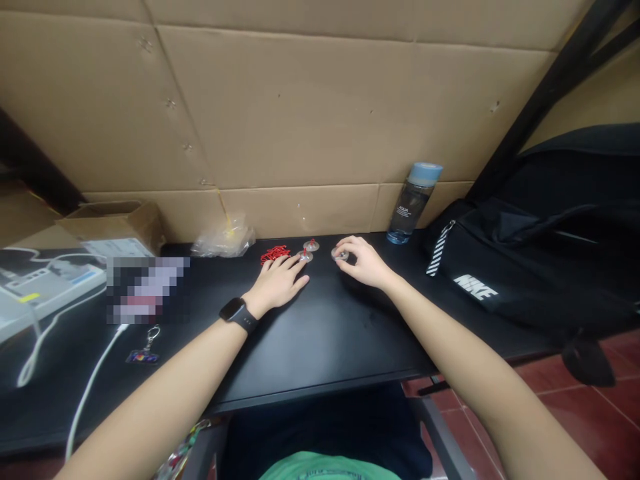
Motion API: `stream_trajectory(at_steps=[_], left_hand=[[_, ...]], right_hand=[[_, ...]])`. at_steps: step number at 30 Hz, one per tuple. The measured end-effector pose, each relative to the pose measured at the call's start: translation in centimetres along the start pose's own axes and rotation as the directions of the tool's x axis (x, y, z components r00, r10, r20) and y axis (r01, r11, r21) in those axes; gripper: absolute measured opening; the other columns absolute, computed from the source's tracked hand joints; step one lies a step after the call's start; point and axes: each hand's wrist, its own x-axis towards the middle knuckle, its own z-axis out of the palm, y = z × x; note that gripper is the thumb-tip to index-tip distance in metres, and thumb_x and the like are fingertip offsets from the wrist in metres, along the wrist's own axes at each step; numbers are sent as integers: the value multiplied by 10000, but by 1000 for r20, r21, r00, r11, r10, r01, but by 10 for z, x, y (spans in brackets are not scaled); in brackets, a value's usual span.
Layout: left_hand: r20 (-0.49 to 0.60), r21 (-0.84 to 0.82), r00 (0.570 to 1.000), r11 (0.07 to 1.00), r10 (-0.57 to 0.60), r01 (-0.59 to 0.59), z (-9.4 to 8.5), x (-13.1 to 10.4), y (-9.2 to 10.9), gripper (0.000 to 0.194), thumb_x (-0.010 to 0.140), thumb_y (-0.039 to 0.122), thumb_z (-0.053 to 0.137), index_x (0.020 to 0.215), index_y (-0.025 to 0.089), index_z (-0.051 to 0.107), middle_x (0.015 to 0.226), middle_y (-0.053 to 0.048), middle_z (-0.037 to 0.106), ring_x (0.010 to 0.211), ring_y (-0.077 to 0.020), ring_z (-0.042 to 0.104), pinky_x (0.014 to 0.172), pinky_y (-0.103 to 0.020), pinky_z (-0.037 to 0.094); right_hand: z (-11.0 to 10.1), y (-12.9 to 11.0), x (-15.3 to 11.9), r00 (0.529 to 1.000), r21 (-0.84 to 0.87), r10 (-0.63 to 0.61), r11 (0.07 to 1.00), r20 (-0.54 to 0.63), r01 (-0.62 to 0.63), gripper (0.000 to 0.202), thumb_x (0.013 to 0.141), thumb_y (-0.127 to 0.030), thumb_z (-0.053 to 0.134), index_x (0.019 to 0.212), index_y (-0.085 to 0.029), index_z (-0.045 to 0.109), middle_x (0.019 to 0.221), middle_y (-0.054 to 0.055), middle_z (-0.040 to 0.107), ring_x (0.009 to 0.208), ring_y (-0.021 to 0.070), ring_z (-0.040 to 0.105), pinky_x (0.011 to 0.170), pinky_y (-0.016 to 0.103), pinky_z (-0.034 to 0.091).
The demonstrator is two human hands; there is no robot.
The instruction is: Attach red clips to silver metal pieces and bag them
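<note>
On the black table, my left hand [277, 283] lies palm down with its fingers stretched out, a dark watch on the wrist. Its fingertips reach a heap of thin red pieces [275, 253], too small to make out exactly, and the edge of a clear suction cup [305, 255] with a red bit on top. Just behind that one sits another clear suction cup [311, 246], also topped in red. To the right, my right hand [364, 262] has thumb and fingers closed around the rim of a third clear suction cup [339, 255], partly hidden by the fingers.
A water bottle [414, 203] and a black backpack [500, 247] stand at the right. Leftward are a clear plastic bag [225, 238], an open cardboard box [117, 220], a keychain [145, 353] and a white cable [93, 380]. A cardboard wall [300, 113] rises behind the table.
</note>
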Motion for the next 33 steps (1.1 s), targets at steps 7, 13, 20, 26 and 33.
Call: stream_trajectory(at_steps=[7,13,20,26,33], left_hand=[[-118,5,992,999,33,-32,-7,-4,9,499,1030,483,426,1481,279,494,1547,-74,493,1398,-356,429,1120,-546,360],[-166,19,980,994,110,-109,-15,-10,21,315,991,382,529,1230,233,669,1349,-99,618,1279,-319,518,1043,-481,433],[-93,-57,984,986,151,-156,-14,-13,21,338,994,348,512,1291,240,632,1303,-89,634,1156,-275,609,1002,-432,486],[-48,-98,980,976,191,-195,-15,-13,14,390,1002,372,497,1352,237,602,1369,-89,601,1218,-273,599,1071,-410,474],[-41,-102,978,972,206,-209,-15,-14,14,407,1004,370,491,1367,220,595,1381,-97,596,1234,-277,591,1090,-408,470]], right_hand=[[3,20,0,999,-70,48,996,6,-48,190,826,-183,690,1005,-226,738,1142,73,721,1041,254,636,974,427,476],[15,34,-3,973,-218,184,964,136,-151,362,972,-269,558,1322,-252,653,1422,108,618,1291,320,559,1020,508,462],[15,33,-1,971,-225,173,965,163,-134,326,985,-265,548,1289,-285,662,1389,67,647,1243,306,583,981,485,467],[14,34,-1,980,-183,155,974,125,-131,277,922,-234,630,1188,-281,690,1251,51,713,1111,281,626,940,434,465],[12,29,-2,984,-168,148,977,97,-131,267,894,-222,670,1155,-273,697,1201,60,711,1063,266,620,927,414,450]])
